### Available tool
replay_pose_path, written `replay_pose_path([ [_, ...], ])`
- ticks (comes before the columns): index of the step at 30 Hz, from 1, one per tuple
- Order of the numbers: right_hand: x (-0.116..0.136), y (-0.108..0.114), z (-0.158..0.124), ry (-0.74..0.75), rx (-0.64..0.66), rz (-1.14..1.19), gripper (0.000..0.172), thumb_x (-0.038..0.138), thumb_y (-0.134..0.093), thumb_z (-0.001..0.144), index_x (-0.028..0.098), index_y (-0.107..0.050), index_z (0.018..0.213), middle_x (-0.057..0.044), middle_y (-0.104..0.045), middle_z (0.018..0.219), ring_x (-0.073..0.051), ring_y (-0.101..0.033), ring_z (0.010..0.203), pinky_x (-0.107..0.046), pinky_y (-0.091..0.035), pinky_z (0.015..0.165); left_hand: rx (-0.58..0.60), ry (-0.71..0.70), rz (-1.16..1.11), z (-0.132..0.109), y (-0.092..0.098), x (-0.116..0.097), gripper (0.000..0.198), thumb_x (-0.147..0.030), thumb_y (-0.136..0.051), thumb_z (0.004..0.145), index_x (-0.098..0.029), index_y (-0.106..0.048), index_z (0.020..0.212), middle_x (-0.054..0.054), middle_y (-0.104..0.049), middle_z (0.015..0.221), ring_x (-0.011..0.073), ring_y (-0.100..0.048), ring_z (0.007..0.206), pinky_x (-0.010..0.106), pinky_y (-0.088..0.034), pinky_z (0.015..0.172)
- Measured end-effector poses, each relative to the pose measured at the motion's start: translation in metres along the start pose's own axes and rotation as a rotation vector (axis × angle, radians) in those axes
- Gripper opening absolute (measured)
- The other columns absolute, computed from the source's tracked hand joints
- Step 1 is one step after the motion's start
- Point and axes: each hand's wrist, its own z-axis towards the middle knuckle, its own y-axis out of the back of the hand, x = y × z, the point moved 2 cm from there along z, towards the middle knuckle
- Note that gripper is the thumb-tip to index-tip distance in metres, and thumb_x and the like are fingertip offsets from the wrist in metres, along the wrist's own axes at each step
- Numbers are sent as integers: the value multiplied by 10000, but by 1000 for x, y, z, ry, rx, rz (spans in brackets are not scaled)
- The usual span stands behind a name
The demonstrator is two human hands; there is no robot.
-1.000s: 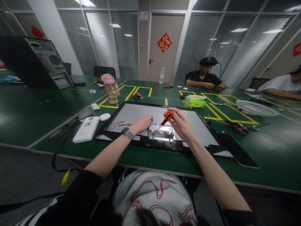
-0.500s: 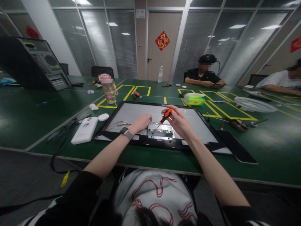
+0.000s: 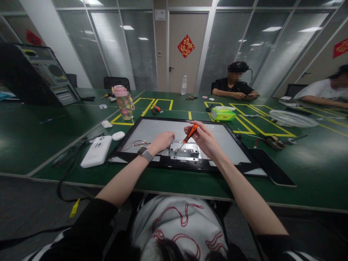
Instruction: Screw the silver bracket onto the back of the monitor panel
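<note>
Little has changed over the past second. Whole scene sits slightly further left in the view, likely a small turn of the wearer's head; tool and work have kept nearly the same places relative to each other. Right hand: closed around the orange-and-black handle of a screwdriver, fingers perhaps a touch reset on the grip, though the shift is too slight to be sure. Shaft still slants down and leftward to the near left part of a metal bracket; tip appears to meet it, contact too small to confirm. Left hand: fingers curled at the bracket's far left corner, same spot as before; cannot tell whether they pinch anything or only steady it. Bracket at the middle of the near edge of a screen panel, which lies flat by the near edge of the worktop. Thin wires on the panel's left part, behind the watch. White box just beyond the panel's left edge; black slab by its near right corner. My reading: same spot on the bracket being worked, no part visibly freed or shifted.
</note>
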Motion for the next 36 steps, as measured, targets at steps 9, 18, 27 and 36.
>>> replay_pose_path([
  [9,1,4,1,-14,6,-44,353,482,-613,853,271,-631,1136,-41,-708,936,-197,-663,922,-457,-489,959,-15,-14,-3,0,-2,1,303,-133,-378,921,-172,-643,1064,107,-675,1055,221,-640,942,319,-485,842],
  [18,-4,9,2,16,-41,-82,238,440,-658,828,289,-661,1012,-15,-680,908,-172,-646,863,-407,-523,882,-10,-17,3,1,-2,2,306,-147,-369,925,-182,-642,1060,97,-676,1050,232,-642,929,322,-487,815],
  [27,0,4,1,32,-36,-87,296,435,-601,873,281,-630,1124,-42,-704,986,-196,-652,970,-429,-484,954,-7,-15,16,1,-3,3,307,-144,-373,923,-187,-642,1064,93,-678,1050,222,-640,933,310,-488,822],
  [36,2,7,-1,20,46,-69,308,363,-655,852,288,-638,1150,-22,-700,975,-184,-659,948,-413,-478,985,7,-8,8,-1,1,-1,307,-151,-368,932,-175,-641,1072,107,-672,1067,227,-637,944,321,-485,834],
])
